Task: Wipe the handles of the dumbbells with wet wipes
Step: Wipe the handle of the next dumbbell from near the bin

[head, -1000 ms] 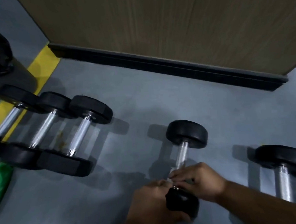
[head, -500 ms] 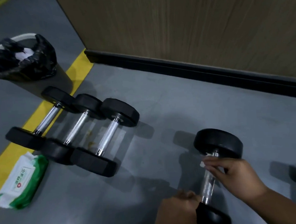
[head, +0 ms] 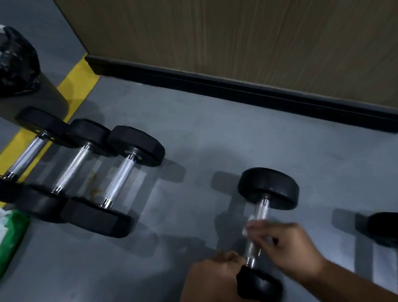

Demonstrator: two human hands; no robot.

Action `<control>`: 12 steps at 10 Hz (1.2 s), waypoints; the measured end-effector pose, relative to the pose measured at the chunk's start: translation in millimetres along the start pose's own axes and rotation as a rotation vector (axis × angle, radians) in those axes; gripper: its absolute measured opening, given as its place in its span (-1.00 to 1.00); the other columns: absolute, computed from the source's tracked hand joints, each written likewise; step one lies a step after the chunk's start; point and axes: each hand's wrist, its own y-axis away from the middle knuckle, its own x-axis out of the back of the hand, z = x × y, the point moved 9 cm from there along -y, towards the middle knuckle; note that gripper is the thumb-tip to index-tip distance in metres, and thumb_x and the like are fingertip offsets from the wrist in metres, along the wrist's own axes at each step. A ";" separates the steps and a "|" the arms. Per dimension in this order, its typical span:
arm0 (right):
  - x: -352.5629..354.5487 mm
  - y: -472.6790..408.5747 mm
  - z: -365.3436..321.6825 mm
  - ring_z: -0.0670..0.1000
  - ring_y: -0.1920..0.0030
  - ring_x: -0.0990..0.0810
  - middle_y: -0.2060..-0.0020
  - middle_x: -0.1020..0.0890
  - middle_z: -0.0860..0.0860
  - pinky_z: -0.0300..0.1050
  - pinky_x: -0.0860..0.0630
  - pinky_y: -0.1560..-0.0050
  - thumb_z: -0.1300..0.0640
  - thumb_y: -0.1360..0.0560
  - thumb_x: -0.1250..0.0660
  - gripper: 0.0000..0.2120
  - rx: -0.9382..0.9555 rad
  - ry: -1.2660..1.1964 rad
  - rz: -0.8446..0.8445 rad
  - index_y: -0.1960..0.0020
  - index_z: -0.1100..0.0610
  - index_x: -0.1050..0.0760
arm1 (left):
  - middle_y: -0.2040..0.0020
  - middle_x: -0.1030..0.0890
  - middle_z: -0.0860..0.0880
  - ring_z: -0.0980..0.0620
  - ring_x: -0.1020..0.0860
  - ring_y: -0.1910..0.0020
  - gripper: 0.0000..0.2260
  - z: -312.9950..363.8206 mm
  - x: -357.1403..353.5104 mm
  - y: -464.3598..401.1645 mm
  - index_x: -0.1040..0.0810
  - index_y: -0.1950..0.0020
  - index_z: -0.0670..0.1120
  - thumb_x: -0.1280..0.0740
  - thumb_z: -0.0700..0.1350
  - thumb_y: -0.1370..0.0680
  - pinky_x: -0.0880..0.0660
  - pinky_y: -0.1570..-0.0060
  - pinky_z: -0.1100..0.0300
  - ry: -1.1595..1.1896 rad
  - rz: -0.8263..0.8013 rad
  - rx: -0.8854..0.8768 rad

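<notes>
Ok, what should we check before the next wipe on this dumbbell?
1. Left hand steadies the dumbbell's near end: ok.
2. Right hand on the handle: ok.
3. Wipe in the right hand: ok, white bit shows, blurred.
4. Handle fully wiped: cannot tell.
5. Wipe pack nearby at left: ok.
6. Bin close for the used wipe: ok.
</notes>
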 end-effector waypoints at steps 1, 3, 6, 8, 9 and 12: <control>-14.4 18.6 -18.8 -0.31 -0.08 -0.64 -0.06 -0.67 -0.36 -0.29 -0.56 -0.15 -0.22 -0.53 -0.37 -0.75 0.264 0.147 -0.103 -0.07 -0.13 -0.71 | 0.37 -0.53 0.21 0.29 -0.48 0.45 -0.50 4.8 8.3 -7.2 -0.57 0.25 0.13 -0.14 0.50 -0.23 -0.38 0.52 0.46 -0.025 0.076 -0.006; 32.5 -20.6 11.2 -0.31 -0.09 -0.64 -0.06 -0.65 -0.34 -0.28 -0.53 -0.22 0.23 -0.45 -0.54 -0.77 0.065 0.066 0.204 -0.03 -0.05 -0.72 | 0.37 -0.58 0.11 0.14 -0.58 0.44 -0.78 16.4 21.2 -8.3 -0.64 0.29 0.03 -0.22 0.05 -0.37 -0.44 0.54 0.33 0.125 0.235 -0.071; 15.6 -11.9 1.6 -0.28 -0.13 -0.64 -0.08 -0.69 -0.27 -0.19 -0.57 -0.21 0.15 -0.48 -0.52 -0.82 0.137 0.069 0.046 -0.05 -0.05 -0.73 | 0.19 -0.65 0.17 0.22 -0.64 0.24 -0.54 6.1 10.4 -2.7 -0.66 0.08 0.14 -0.37 0.36 -0.16 -0.57 0.38 0.27 0.241 -0.042 -0.004; -10.5 19.6 -12.1 -0.21 -0.15 -0.65 -0.11 -0.70 -0.18 -0.18 -0.58 -0.21 0.11 -0.54 -0.46 -0.89 0.197 0.002 -0.088 -0.03 0.05 -0.73 | 0.01 -0.65 0.22 0.26 -0.63 0.05 -0.36 5.8 10.8 -3.9 -0.50 -0.19 0.23 -0.38 0.44 -0.17 -0.60 0.15 0.28 0.279 -0.068 0.005; -5.0 5.2 -16.9 -0.26 -0.16 -0.63 -0.12 -0.70 -0.18 -0.24 -0.55 -0.23 0.06 -0.54 -0.47 -0.86 0.280 0.073 -0.184 -0.09 0.01 -0.72 | 0.07 -0.65 0.24 0.28 -0.63 0.12 -0.41 7.6 6.9 -2.8 -0.60 -0.06 0.21 -0.39 0.47 -0.15 -0.57 0.25 0.34 0.276 -0.103 -0.004; -7.9 24.3 -11.5 -0.19 -0.15 -0.66 -0.12 -0.70 -0.14 -0.12 -0.61 -0.18 0.20 -0.52 -0.50 -0.88 0.288 0.068 -0.121 -0.05 0.10 -0.73 | 0.15 -0.65 0.22 0.24 -0.64 0.20 -0.43 10.6 11.4 -3.3 -0.62 -0.01 0.20 -0.34 0.46 -0.12 -0.56 0.35 0.32 0.260 -0.087 0.028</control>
